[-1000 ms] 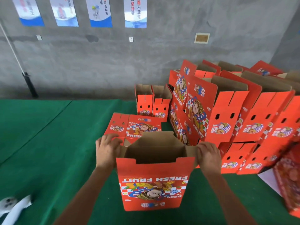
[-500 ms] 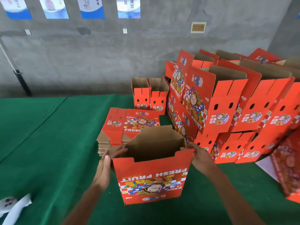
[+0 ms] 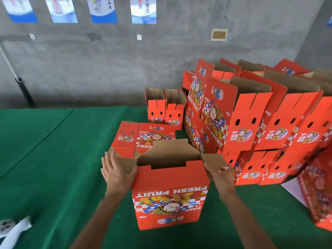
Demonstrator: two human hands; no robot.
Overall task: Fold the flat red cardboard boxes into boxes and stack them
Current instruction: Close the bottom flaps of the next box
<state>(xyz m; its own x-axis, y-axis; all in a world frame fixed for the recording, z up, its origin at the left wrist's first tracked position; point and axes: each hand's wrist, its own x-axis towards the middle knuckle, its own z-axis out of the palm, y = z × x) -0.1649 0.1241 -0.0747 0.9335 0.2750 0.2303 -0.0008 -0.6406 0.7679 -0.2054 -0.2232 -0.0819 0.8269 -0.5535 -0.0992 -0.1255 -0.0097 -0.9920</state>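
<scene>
"FRESH FRUIT" on red box [image 3: 170,198]

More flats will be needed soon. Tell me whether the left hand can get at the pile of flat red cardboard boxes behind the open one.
Probably yes. The left hand lies open against the open red cardboard box, holding nothing, and the pile of flat red cardboard boxes lies just beyond it with nothing between.

- Open box [image 3: 170,194] stands on table [image 3: 53,168], centre, near edge.
- Left hand [image 3: 116,174] at its 9 o'clock flap; right hand [image 3: 221,174] at 3 o'clock.
- Flat stack [image 3: 142,139] just behind, 11 o'clock.
- Folded boxes [image 3: 251,119] piled at 1–3 o'clock, against wall [image 3: 107,69].
</scene>
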